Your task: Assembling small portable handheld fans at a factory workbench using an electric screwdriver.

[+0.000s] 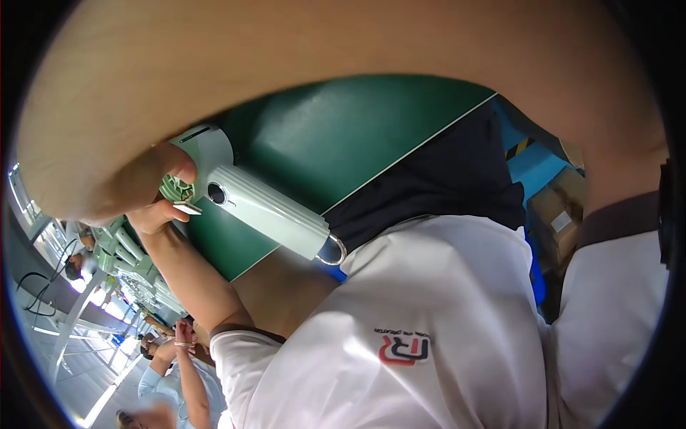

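My right forearm sweeps across the top of the head view. At the left, my right hand [153,175] has its fingers closed on the round head end of a pale mint handheld fan [275,211]. The fan's straight ribbed handle slants down toward my shirt, with a dark round button and a metal ring at its end. Green grille-like parts and thin wires show at its open head. Just below, my left hand [153,216] pinches a small white flat piece [188,208] beside that opening. Part of the head and most right fingers are hidden.
A green tabletop [336,136] with a pale edge lies under the fan. Several pale green parts [125,247] stand at the far left. Another person's raised arm [191,379] shows at the lower left. A cardboard box [557,211] sits at the right, beyond my dark trousers.
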Available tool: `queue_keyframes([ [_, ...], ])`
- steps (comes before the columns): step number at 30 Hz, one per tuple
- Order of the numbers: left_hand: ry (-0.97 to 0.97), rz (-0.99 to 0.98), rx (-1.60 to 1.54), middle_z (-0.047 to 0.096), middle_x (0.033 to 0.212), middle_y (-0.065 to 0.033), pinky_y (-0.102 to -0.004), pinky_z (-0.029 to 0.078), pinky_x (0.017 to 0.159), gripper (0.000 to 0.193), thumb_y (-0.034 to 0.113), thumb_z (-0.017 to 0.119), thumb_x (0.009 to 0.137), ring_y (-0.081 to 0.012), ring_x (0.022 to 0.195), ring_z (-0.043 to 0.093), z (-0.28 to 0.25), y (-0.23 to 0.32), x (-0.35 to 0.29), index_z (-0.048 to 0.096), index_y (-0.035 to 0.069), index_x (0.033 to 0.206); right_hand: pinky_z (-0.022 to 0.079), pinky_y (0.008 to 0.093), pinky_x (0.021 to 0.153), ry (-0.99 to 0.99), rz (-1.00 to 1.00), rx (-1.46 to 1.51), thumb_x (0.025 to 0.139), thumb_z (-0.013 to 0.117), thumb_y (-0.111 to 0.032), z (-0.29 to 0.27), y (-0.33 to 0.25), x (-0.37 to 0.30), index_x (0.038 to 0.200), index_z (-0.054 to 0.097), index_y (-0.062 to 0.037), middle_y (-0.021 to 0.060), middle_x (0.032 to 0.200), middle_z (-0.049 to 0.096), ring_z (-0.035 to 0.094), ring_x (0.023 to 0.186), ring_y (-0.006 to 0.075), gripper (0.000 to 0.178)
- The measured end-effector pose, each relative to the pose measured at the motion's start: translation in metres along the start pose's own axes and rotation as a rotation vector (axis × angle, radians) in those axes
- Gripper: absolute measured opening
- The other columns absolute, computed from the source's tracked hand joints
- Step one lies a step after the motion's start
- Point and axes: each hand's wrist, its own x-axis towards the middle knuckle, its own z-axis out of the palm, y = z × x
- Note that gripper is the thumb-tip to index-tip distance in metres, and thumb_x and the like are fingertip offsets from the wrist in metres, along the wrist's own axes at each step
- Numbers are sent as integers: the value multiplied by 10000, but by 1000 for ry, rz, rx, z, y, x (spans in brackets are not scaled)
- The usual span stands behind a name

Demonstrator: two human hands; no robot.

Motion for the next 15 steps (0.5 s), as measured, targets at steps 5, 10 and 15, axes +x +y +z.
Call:
queue_keyframes([
  [5,16,41,66,676,1178,-105,-428,457,949,953,493,974,605,-298,1104,622,-12,-2,-14,611,-28,1315,502,346,667,15,41,-9,890,771,-125,4,-16,-7,978,717,64,134,840,664,650,705,235,215],
  [10,-108,19,-148,625,1295,-234,-484,485,1063,1003,278,998,607,-394,1249,605,-6,11,0,512,-120,1390,506,337,687,91,107,-64,891,770,-116,8,-16,22,1003,724,67,132,874,673,662,732,229,219],
  [15,-108,-41,-129,618,1323,-233,-460,468,1078,1009,244,986,615,-354,1247,617,-17,19,-12,494,-105,1424,511,328,707,172,83,-99,892,769,-108,-7,-27,1,1027,730,69,130,909,683,674,760,223,226],
])
